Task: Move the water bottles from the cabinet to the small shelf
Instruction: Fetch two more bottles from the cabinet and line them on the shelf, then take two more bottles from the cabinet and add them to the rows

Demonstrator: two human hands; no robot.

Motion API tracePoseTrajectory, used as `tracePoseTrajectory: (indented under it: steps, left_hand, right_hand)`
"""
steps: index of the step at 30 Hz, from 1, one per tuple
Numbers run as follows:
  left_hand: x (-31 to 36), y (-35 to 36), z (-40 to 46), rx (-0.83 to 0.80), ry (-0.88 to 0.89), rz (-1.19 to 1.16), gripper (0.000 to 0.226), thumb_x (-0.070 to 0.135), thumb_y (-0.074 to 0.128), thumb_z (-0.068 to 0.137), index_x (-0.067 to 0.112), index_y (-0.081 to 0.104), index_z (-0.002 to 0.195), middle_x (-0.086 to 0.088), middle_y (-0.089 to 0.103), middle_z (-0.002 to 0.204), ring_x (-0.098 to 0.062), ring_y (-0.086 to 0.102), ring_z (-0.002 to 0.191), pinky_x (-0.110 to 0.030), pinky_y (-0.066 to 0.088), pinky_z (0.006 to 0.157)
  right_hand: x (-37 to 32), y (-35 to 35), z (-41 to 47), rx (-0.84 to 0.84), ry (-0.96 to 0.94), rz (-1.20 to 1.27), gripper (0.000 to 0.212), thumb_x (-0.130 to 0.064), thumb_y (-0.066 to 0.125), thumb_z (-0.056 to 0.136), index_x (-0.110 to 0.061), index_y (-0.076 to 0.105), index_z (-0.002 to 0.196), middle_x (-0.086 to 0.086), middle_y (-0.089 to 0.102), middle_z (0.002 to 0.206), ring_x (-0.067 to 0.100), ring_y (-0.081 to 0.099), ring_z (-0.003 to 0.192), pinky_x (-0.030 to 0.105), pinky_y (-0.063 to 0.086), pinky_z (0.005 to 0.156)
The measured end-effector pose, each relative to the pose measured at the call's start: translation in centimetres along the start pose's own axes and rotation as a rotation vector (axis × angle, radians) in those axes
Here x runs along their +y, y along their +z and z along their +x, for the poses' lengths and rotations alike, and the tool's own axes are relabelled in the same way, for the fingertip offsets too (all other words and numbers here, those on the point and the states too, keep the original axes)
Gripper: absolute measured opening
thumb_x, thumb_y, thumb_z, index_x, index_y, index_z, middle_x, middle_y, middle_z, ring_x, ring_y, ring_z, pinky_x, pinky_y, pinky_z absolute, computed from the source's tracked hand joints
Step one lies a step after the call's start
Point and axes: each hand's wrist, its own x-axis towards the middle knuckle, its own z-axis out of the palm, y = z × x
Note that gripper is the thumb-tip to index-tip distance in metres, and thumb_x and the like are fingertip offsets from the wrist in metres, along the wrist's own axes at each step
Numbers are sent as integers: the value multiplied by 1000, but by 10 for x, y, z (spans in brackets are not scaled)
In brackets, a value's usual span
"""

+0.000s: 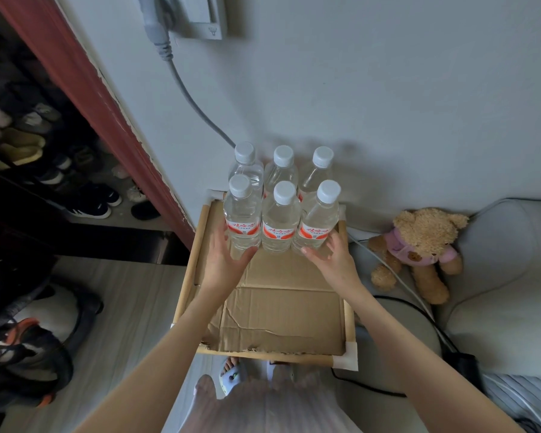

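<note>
I see six water bottles packed upright at the small shelf's far end, my left hand and right hand open-fingered against the front corners; a careless squeeze may topple them.

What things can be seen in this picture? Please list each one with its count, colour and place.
water bottles: six, clear with white caps and red labels, two rows at the far end of the shelf
small shelf: one, tan frame, cardboard top, below the wall
teddy bear: one, tan with pink shirt, right of the shelf
wall plug and cable: one, grey, on the wall above
shoes: several, dark and light, in the cabinet at left
bag: one, black with orange, on the floor at left
left hand: open, touching the front left bottle
right hand: open, at the front right bottle
</note>
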Motion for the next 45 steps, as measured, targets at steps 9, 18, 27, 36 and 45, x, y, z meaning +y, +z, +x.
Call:
tracePoseTrajectory:
  steps: [9, 18, 27, 36, 45]
  left_hand:
    - [-20, -29, -99, 59, 59, 551, 70, 37, 60, 83, 19, 25, 141, -10, 20, 151, -28, 14, 139, -45, 17, 114]
    - [-51, -118, -283, 376, -333, 873, 63, 54, 28, 83, 27, 27, 140, -7, 31, 147, -35, 22, 137, -55, 20, 108]
    - [-97, -97, -564, 792, -919, 593, 66, 61, 25, 80, 29, 33, 138, -6, 33, 147, -34, 21, 137, -50, 16, 108]
    - [-115, -69, -811, 1201, -1315, 427, 66, 58, 28, 79, 25, 38, 135, -9, 39, 143, -36, 27, 135, -53, 22, 107]
    - [-139, -67, -971, 1670, -1585, 185, 76, 65, 17, 72, 31, 24, 140, -1, 20, 152, -23, 6, 141, -41, 7, 113]
  right_hand:
    - [14, 26, -57, -259, -196, -298, 83, -44, 61, 81, -23, 12, 144, 2, 17, 153, 17, 16, 139, 37, 19, 113]
    - [-59, 112, -117, -704, -1022, -756, 77, -49, 53, 84, -22, 13, 144, 9, 13, 153, 24, 10, 141, 43, 8, 115]
    - [-46, 238, -333, -1171, -1513, -858, 75, -61, 32, 78, -18, 34, 139, 16, 37, 143, 35, 34, 132, 52, 19, 106]
    - [3, 317, -631, -1587, -1838, -678, 74, -61, 32, 80, -19, 28, 141, 14, 31, 147, 32, 25, 137, 47, 13, 111]
    - [44, 374, -860, -1856, -2156, -602, 79, -66, 22, 78, -20, 25, 142, 13, 30, 148, 32, 21, 138, 48, 12, 112]
